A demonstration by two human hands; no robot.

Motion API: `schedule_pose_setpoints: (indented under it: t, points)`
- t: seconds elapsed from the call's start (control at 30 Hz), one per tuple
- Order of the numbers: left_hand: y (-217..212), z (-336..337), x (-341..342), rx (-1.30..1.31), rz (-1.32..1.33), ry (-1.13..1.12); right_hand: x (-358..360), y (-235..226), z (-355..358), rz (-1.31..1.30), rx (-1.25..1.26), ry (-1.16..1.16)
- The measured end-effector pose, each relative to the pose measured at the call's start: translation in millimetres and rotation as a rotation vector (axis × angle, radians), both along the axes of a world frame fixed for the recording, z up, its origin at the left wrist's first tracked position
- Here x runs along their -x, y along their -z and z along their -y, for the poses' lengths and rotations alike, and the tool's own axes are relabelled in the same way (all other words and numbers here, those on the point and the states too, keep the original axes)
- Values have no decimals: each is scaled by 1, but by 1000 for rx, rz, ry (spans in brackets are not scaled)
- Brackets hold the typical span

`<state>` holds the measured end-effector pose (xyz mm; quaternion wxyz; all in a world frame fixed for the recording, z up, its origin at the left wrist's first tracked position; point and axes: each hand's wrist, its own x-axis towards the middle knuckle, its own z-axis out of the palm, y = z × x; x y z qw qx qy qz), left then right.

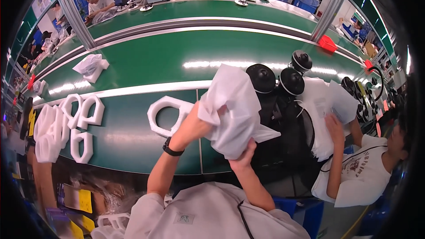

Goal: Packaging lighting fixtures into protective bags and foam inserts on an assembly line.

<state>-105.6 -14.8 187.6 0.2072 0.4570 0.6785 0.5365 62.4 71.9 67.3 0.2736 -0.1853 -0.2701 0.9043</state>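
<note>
Both hands hold a white, thin wrapping bag (pixel 234 102) over the green bench; whatever is inside it is hidden. My left hand (pixel 201 121) grips the bag's left side, its fingertips partly covered by the loose film. Lower down, my right hand (pixel 243 156) pinches the bottom right corner. Just left of the bag, a white foam ring (pixel 153 114) with an angular outline lies flat, partly behind my left wrist. Close on the right stand black dome-topped round parts (pixel 261 79), near a dark mesh item (pixel 305 128).
More foam rings (pixel 81 147) stand at the bench's left end. A wrapped piece (pixel 94 67) sits on the green conveyor (pixel 155 64). On the right, a co-worker's hand (pixel 335 126) touches a white sheet above a pile of white bags (pixel 319 144). A red bin (pixel 327 43) stands by the post.
</note>
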Motion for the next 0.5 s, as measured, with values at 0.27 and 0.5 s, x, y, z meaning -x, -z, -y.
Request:
schedule_pose_setpoints:
  t: [0.27,0.5]
  points:
    - [-7,-19,9,-272,626,-140,11,-34,-2,-348,408,-295]
    - [-60,-38,-21,-287,-391,-132,10,10,-31,315,-1055,-224]
